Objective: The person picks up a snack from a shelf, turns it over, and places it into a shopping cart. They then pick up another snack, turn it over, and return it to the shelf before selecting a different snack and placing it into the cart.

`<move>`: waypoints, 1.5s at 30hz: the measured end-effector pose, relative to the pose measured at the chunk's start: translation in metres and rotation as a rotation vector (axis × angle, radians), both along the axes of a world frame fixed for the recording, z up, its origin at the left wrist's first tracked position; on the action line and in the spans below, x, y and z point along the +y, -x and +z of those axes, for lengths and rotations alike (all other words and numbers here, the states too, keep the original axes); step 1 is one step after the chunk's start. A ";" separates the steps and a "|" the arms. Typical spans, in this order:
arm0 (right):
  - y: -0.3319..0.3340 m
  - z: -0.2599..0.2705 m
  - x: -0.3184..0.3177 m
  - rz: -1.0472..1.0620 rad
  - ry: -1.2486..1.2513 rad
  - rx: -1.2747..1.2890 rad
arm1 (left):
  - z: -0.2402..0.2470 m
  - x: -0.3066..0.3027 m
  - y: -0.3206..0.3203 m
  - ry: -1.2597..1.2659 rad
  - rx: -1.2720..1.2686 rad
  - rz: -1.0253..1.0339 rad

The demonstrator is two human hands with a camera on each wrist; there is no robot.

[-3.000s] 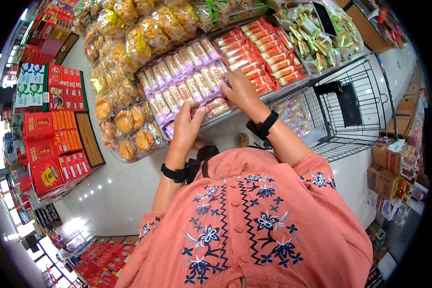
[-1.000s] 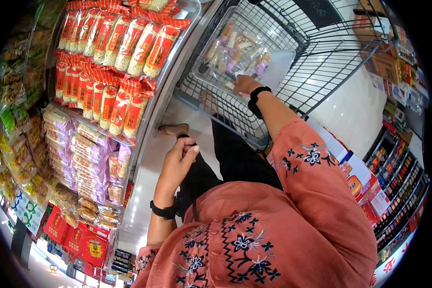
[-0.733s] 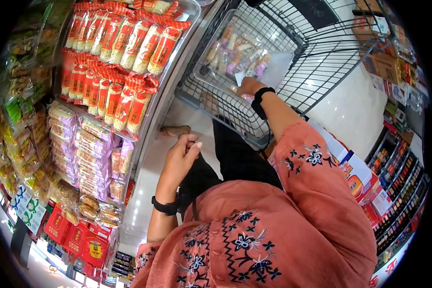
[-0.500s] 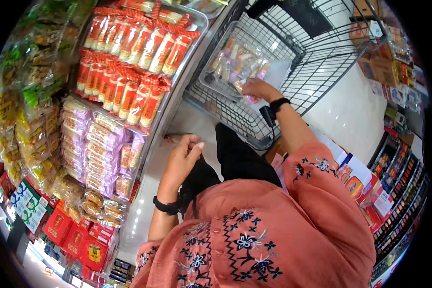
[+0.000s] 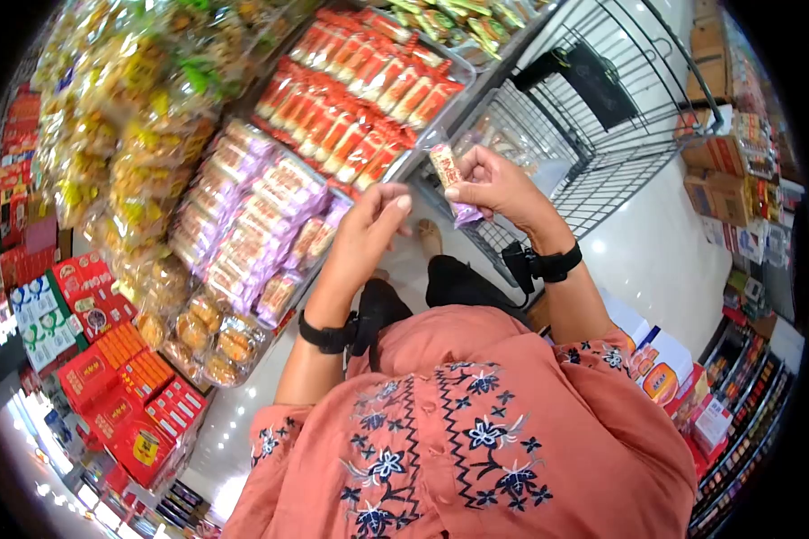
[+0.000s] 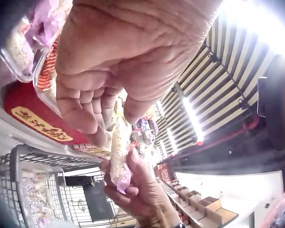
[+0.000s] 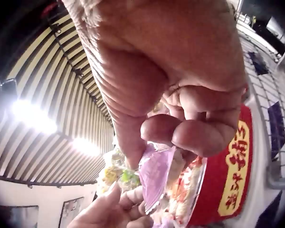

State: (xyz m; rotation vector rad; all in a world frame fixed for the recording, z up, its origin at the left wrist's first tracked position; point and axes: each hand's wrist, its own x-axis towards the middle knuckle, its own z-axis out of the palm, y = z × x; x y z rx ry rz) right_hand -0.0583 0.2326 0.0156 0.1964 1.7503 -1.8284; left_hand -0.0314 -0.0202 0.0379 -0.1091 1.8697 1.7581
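Note:
My right hand (image 5: 510, 195) pinches a wrapped snack bar (image 5: 444, 165) in front of my body. The bar is pale and grainy under clear film with red print, and its wrapper ends in purple (image 7: 154, 175). My left hand (image 5: 366, 232) is just left of the bar, fingers loosely bent and holding nothing. In the left wrist view, the left fingers overlap the upper end of the bar. Matching purple-wrapped bars (image 5: 268, 229) lie in rows in a display tray left of my hands. Behind them are red-wrapped bars (image 5: 355, 112).
A wire shopping cart (image 5: 607, 171) stands at the right, holding a clear plastic box of wrapped bars (image 5: 508, 135). Bagged pastries (image 5: 229, 337) and other bagged snacks (image 5: 144, 135) fill the display's left side. Red gift boxes (image 5: 121, 404) stand beyond them.
Three seconds ago both hands were at the purple-wrapped bars. The right hand then reached into the cart and has since risen with a bar toward the left hand. The head view has swung back toward the display.

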 end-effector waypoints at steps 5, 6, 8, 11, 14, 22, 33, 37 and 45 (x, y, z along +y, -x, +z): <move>0.010 0.028 -0.049 0.147 0.048 0.077 | 0.019 -0.022 0.004 -0.090 0.019 0.194; 0.011 0.031 -0.058 0.181 0.070 0.065 | 0.019 -0.028 0.003 -0.105 0.019 0.216; 0.011 0.029 -0.078 0.243 0.076 0.107 | 0.017 -0.038 0.000 -0.117 0.022 0.258; 0.009 0.029 -0.104 0.327 0.063 0.150 | 0.008 -0.054 -0.007 -0.102 0.030 0.290; 0.006 0.025 -0.122 0.373 0.087 0.186 | 0.002 -0.070 -0.014 -0.074 0.024 0.368; 0.022 0.017 -0.147 0.339 -0.060 0.253 | 0.008 -0.093 -0.011 0.283 0.334 0.490; 0.072 -0.017 -0.185 0.302 -0.406 0.598 | -0.020 -0.099 0.002 1.135 0.875 0.127; 0.075 -0.021 -0.198 0.321 -0.485 0.639 | -0.027 -0.102 -0.002 1.150 0.877 0.130; 0.075 -0.013 -0.210 0.347 -0.494 0.698 | -0.022 -0.111 -0.022 1.113 0.868 0.232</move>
